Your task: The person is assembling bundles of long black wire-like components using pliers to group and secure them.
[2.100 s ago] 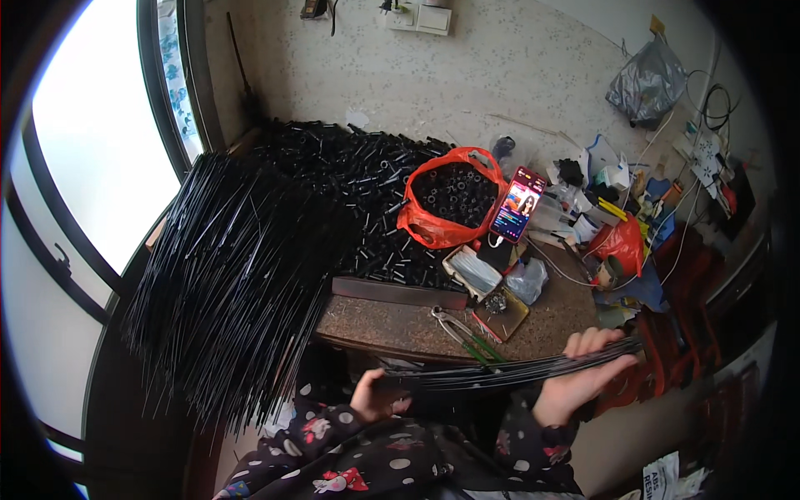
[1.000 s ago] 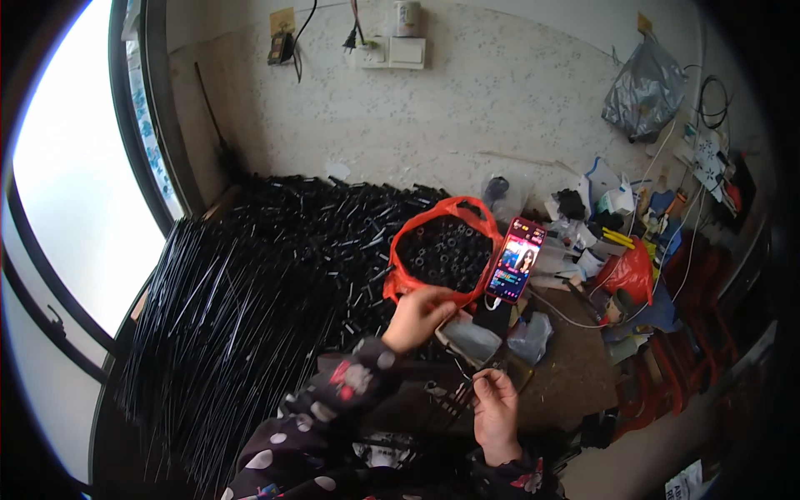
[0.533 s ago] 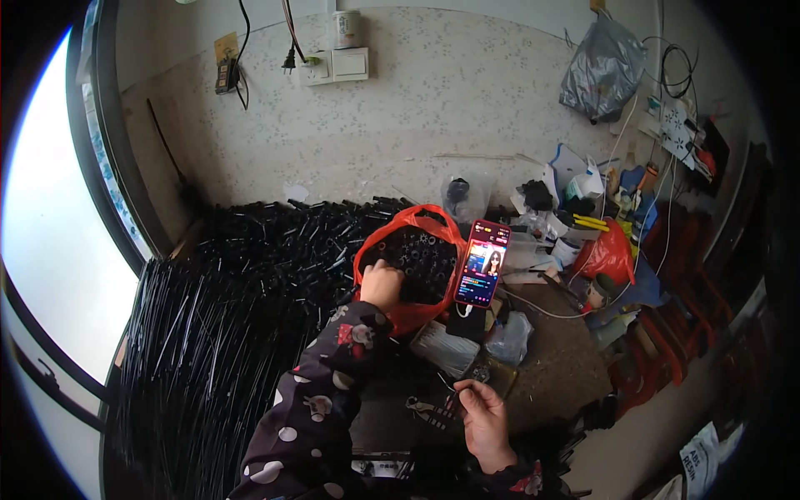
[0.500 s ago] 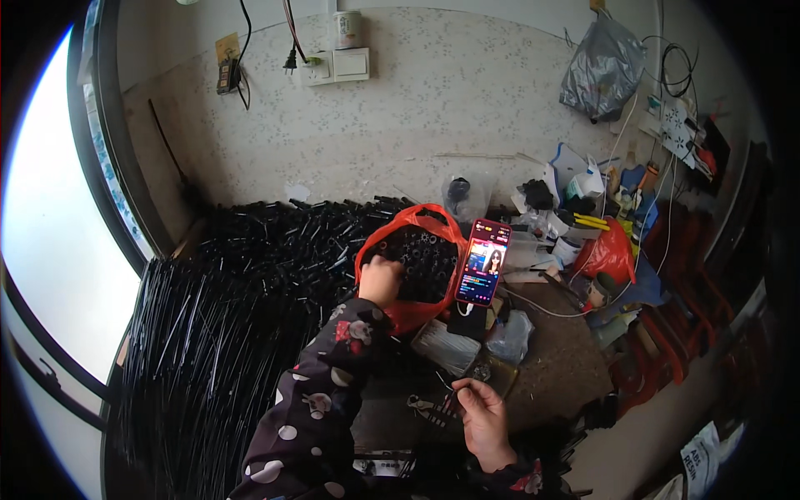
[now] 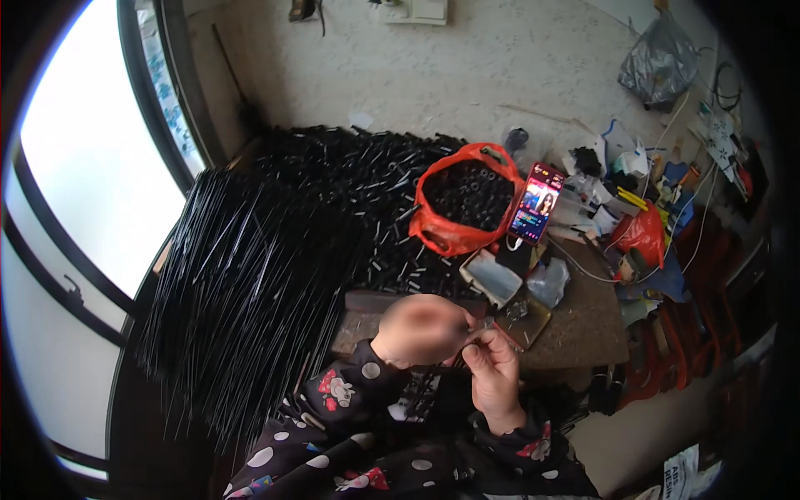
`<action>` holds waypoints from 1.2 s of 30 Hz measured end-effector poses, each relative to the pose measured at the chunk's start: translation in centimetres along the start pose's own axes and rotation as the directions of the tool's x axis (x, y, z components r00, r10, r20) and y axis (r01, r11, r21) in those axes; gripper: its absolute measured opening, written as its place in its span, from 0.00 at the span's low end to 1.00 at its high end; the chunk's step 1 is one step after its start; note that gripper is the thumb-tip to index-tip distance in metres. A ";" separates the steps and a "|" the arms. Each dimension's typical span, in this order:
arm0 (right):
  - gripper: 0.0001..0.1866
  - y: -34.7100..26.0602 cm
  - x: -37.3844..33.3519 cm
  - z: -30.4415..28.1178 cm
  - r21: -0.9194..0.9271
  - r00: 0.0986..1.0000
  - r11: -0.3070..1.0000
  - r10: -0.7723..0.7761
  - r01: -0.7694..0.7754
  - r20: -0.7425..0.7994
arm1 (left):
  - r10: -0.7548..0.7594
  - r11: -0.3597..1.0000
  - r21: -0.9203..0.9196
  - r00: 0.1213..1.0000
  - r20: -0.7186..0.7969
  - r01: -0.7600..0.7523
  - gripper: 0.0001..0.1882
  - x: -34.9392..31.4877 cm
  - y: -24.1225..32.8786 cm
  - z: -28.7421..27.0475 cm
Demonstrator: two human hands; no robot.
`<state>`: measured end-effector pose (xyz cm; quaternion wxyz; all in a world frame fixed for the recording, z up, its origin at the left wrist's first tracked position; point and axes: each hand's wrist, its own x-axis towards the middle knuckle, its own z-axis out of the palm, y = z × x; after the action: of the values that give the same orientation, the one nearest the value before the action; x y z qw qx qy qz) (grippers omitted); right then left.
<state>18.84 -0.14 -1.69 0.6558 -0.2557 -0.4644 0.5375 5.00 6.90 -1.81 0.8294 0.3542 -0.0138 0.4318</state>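
Two bare hands meet in front of the table (image 5: 579, 321), close to its near edge. The right hand (image 5: 497, 373) has its thumb and fingers pinched together on a thin piece (image 5: 481, 328), which is too small to make out clearly; it sits between the two hands, at the right hand's fingertips. The left hand (image 5: 423, 330) is just beside it, palm area blurred, so whether its fingers are apart or closed cannot be told. Both wrists come out of dark sleeves (image 5: 358, 375) patterned with white dots and cartoon figures. Just beyond the left hand, a dark bar (image 5: 365, 302) lies along the table's near edge. To the right of the bar are a pale tray (image 5: 478, 285), a shallow dish (image 5: 537, 322) with small bits in it, and a clear plastic bag (image 5: 548, 282). Behind the tray, an open red bag (image 5: 450, 239) holds many small black rings (image 5: 467, 196), and a lit phone (image 5: 535, 204) leans upright beside it. Loose black tubes (image 5: 350, 171) are heaped left of the red bag. Farther left, a thick spread of long black rods (image 5: 242, 283) hangs over the table's edge, near a bright window (image 5: 92, 142). Clutter fills the table's far right, below a grey bag (image 5: 658, 67) hanging on the wall (image 5: 375, 75).
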 end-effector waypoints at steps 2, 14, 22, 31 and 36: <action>0.09 0.1 -0.9 0.6 -0.053 1.000 0.999 -0.014 0.014 -0.002 | 0.032 0.999 0.020 0.999 0.035 -0.033 0.06 -1.5 0.1 0.6; 0.11 0.1 -2.9 3.2 0.121 0.994 0.990 0.057 -0.069 0.094 | 0.008 0.997 0.074 1.000 0.025 -0.010 0.05 -6.2 1.5 1.6; 0.15 -1.3 -2.7 1.9 0.098 0.951 0.973 0.180 -0.210 0.253 | 0.157 0.934 0.287 0.966 0.207 -0.214 0.04 -5.1 0.9 2.0; 0.14 -0.2 -2.4 0.4 -0.041 0.995 0.994 0.098 -0.098 -0.001 | 0.703 -0.177 0.960 0.654 0.279 -0.219 0.14 -7.0 -2.0 3.8; 0.13 -0.1 -2.0 0.8 -0.120 0.996 0.992 0.031 -0.041 -0.080 | 0.644 0.158 0.958 0.760 0.085 -0.241 0.09 -5.2 -3.1 4.8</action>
<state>18.18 -2.21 -1.98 0.6468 -0.3241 -0.4657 0.5096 5.32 -0.78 -1.71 0.2835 0.6604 0.2778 0.6374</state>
